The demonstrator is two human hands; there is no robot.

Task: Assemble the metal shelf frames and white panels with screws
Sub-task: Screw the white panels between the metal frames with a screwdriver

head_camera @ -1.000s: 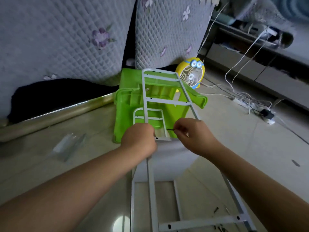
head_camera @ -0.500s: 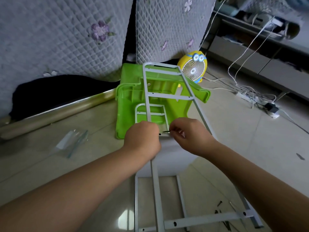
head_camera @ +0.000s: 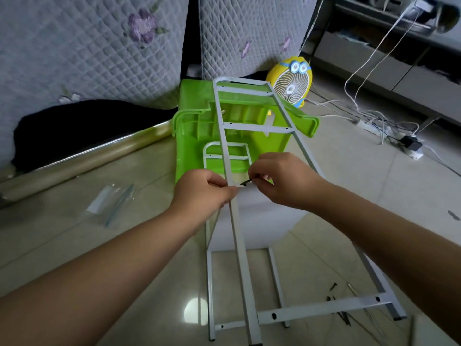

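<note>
A white metal ladder frame (head_camera: 252, 128) stands tilted in front of me, with a white panel (head_camera: 257, 221) below my hands between it and a second frame (head_camera: 210, 270). My left hand (head_camera: 202, 191) grips the near frame's left rail where the panel's top edge meets it. My right hand (head_camera: 282, 178) pinches a small black screw (head_camera: 245, 182), its tip pointing left at the crossbar close to my left fingers. Several loose black screws (head_camera: 341, 313) lie on the floor at the lower right.
A green plastic stool (head_camera: 189, 126) lies overturned behind the frames. A yellow desk fan (head_camera: 290, 83), a power strip (head_camera: 411, 149) with tangled white cables, a clear plastic bag (head_camera: 109, 198), a gold-edged step (head_camera: 82, 156) and quilted cushions surround the tiled floor.
My right hand has carried the screw leftward, closer to the left rail and my left hand. The view has shifted slightly, so the fan and stool sit further right.
</note>
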